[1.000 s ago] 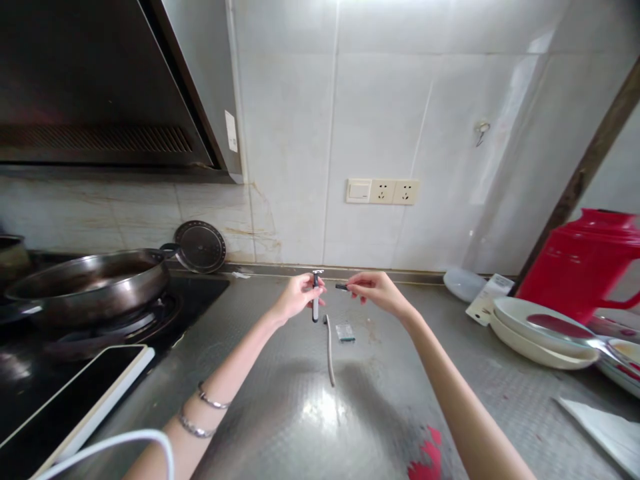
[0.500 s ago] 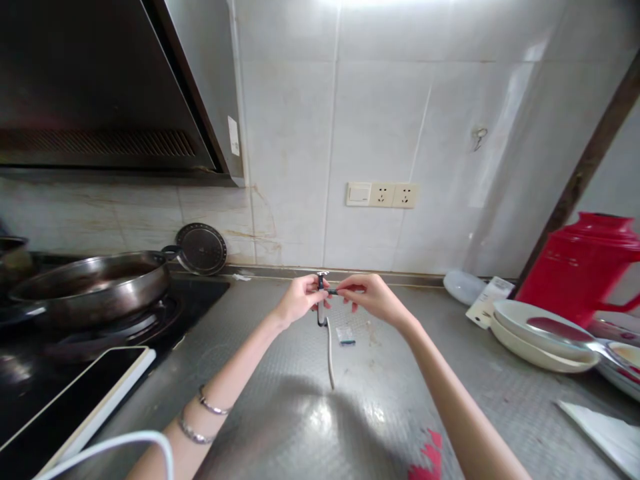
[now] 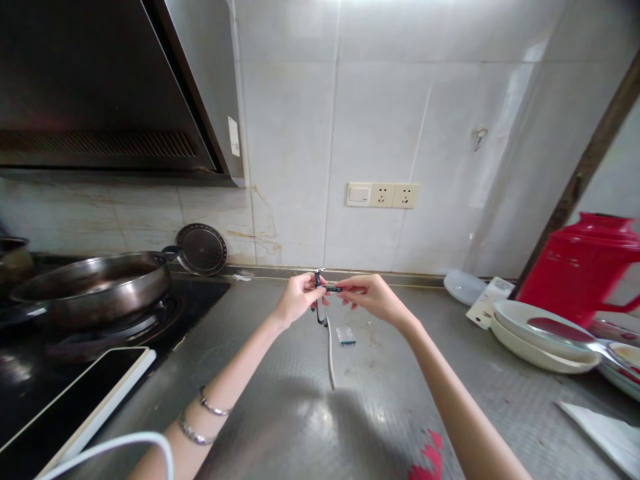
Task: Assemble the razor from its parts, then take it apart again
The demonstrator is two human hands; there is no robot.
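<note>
Above the middle of the counter, my left hand (image 3: 296,300) is closed on a slim black-and-silver tool (image 3: 320,310) with a short silver crosspiece at its top; its exact kind is unclear. My right hand (image 3: 373,299) pinches one end of a small dark bar (image 3: 333,289). That bar lies level between the hands, its other end at my left fingertips. Below the tool a thin whitish rod or cord (image 3: 330,360) extends down; whether it joins the tool I cannot tell. A small clear packet (image 3: 345,336) with a teal strip rests on the counter.
A steel pan (image 3: 95,287) stands on the black stove at left, with a phone (image 3: 75,413) and white cable (image 3: 125,437) nearer. Stacked dishes (image 3: 540,353), a red thermos jug (image 3: 575,267) and a white card (image 3: 490,301) are at right. Wall sockets (image 3: 393,195) sit behind.
The dark bar has turned and shows more of its length between my hands. The tool in my left hand has tilted and risen slightly.
</note>
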